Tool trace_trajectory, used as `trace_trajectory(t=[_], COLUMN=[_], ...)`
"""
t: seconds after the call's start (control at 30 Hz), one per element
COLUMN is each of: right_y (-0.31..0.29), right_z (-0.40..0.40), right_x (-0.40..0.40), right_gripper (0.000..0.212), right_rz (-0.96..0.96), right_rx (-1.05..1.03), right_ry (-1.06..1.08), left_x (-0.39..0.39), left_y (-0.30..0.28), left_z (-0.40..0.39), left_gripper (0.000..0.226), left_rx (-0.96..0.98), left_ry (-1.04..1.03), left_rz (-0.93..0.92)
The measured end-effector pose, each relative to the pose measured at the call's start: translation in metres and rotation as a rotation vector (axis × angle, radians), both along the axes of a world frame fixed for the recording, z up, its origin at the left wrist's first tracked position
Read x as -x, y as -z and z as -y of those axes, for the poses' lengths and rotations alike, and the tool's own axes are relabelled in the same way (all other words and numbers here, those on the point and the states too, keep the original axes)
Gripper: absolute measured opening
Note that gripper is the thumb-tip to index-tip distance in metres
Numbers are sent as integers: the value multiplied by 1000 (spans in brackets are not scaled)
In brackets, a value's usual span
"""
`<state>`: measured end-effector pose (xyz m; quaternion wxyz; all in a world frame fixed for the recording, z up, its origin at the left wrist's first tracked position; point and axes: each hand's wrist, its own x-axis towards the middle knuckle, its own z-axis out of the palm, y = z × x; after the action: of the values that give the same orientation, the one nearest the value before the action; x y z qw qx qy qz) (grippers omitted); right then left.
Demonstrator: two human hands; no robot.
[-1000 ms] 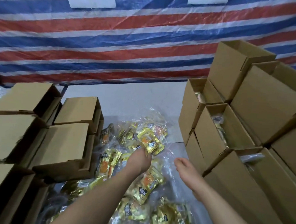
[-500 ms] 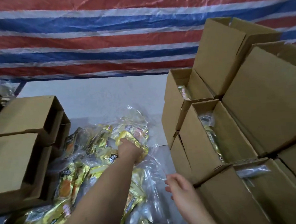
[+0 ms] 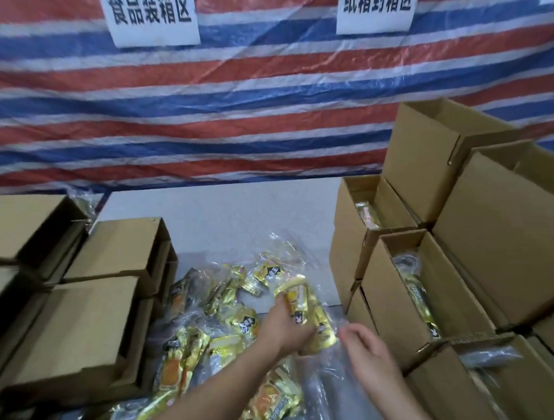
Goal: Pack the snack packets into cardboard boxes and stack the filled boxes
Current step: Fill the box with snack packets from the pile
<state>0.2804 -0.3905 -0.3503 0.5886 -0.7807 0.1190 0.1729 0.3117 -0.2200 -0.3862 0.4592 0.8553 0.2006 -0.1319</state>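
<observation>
Nearest, both forearms reach in from the bottom edge over a heap of snack packets (image 3: 218,335) in clear and gold wrappers on the pale surface (image 3: 225,219). Black labels with white characters show on several packets, but motion blur leaves them unreadable. The left hand (image 3: 285,329) has its grip closed on a held packet (image 3: 301,308), whose long axis runs away from the camera and tilts slightly left, its far end raised above the heap. The right hand (image 3: 366,349) hovers just beside it with a loose, released grip, fingers gently curled toward the packet, touching nothing that can be made out.

To the right stand open cardboard boxes (image 3: 402,302), tilted with mouths upward; gold packets lie lengthwise inside two of them. More boxes (image 3: 82,319) are stacked at the left, their openings facing right and dark inside, the lower ones cut off by the frame.

Behind hangs a red, white and blue striped tarp (image 3: 231,99) with two white signs: "食品装箱区" (image 3: 153,15) and "纸箱封箱区" (image 3: 375,4). A third sign is clipped at the right edge.
</observation>
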Motion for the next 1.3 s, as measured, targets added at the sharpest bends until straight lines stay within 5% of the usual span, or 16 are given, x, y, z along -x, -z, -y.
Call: trace_trajectory(t=[0.17, 0.37, 0.53, 0.8, 0.9, 1.07, 1.3], right_y=[-54, -93, -126, -141, -139, -141, -142], right_z=[-12, -39, -78, -104, -95, -88, -50], right_x=[-14, 4, 46, 77, 84, 97, 92], right_gripper=[14, 81, 84, 87, 74, 71, 66], right_rz=[149, -185, -246, -276, -234, -290, -78], right_rx=[-95, -643, -991, -1124, -1238, -1223, -802], right_ry=[120, -179, -388, -240, -285, -357, -402], left_x=[75, 131, 148, 161, 166, 180, 213], left_y=[-97, -166, -188, -204, -204, -199, -176], left_z=[-20, -45, -46, -29, -27, -23, -41], left_gripper=[103, 94, 87, 81, 70, 50, 75], left_rx=[20, 27, 99, -467, -411, -323, 32], left_ry=[113, 124, 40, 11, 72, 116, 83], left_rz=[220, 376, 477, 544, 534, 495, 419])
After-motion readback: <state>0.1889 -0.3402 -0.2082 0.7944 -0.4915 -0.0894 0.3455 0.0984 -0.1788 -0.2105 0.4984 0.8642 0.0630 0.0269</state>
